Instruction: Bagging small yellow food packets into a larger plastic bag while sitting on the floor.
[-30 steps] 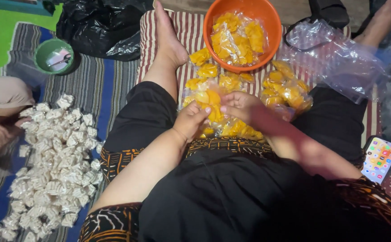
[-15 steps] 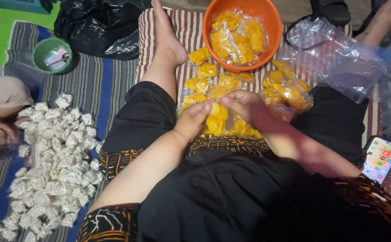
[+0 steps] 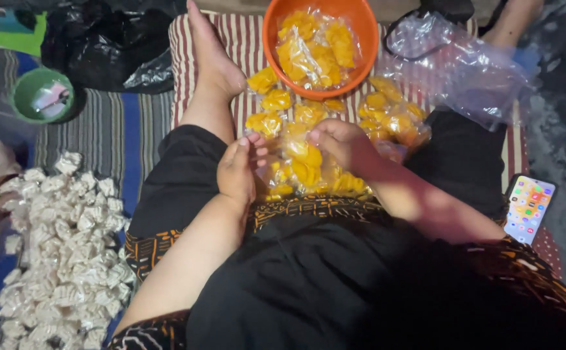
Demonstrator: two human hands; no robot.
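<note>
Seemingly, we were sealing a clear packet of yellow chips (image 3: 305,162), right hand (image 3: 338,139) pinching it, left hand (image 3: 237,172) open beside, twisting next.

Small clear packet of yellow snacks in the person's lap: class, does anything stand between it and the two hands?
Nothing visible does. The right hand already touches the small clear packet from above, and the left hand sits at its left edge, fingers open, with no object between.
</note>
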